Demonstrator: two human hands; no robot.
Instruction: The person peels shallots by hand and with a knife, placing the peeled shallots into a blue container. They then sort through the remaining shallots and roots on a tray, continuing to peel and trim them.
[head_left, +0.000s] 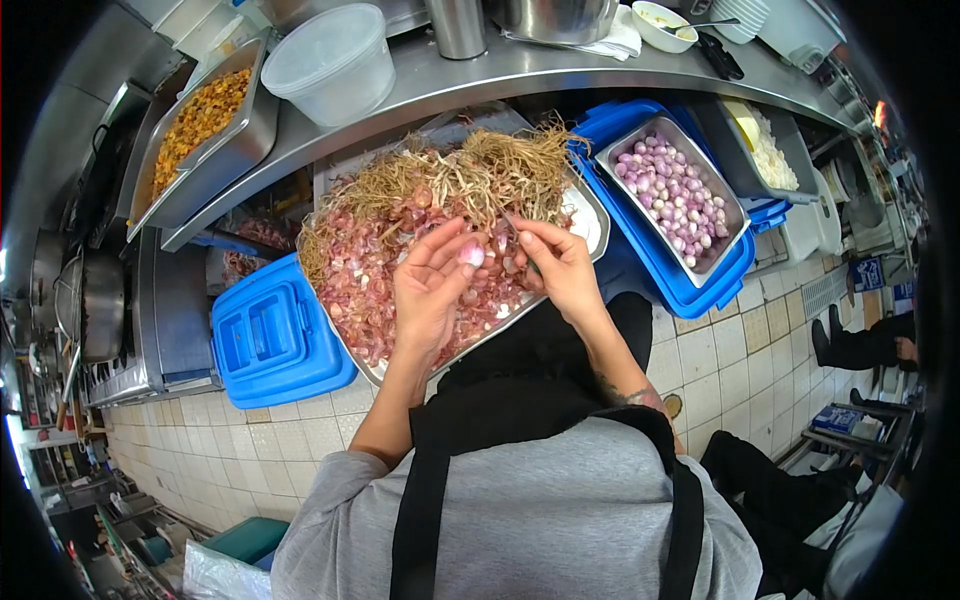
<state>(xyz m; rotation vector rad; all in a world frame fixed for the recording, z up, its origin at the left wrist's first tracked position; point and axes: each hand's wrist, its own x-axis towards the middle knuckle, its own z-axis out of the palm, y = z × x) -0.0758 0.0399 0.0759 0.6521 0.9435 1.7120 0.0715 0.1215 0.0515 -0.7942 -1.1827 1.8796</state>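
Note:
My left hand holds a shallot at its fingertips, its surface pale pink and white. To the right, my right hand is closed around what looks like a small knife; its thin blade points up and away, and most of the handle is hidden in the palm. Both hands are over a large metal tray heaped with reddish shallot skins. Dry, stringy shallot tops and roots lie along the tray's far side.
Peeled shallots fill a steel pan on a blue lid at right. Another blue lid leans at left. A steel counter beyond carries a clear plastic tub. Other people's legs appear at right.

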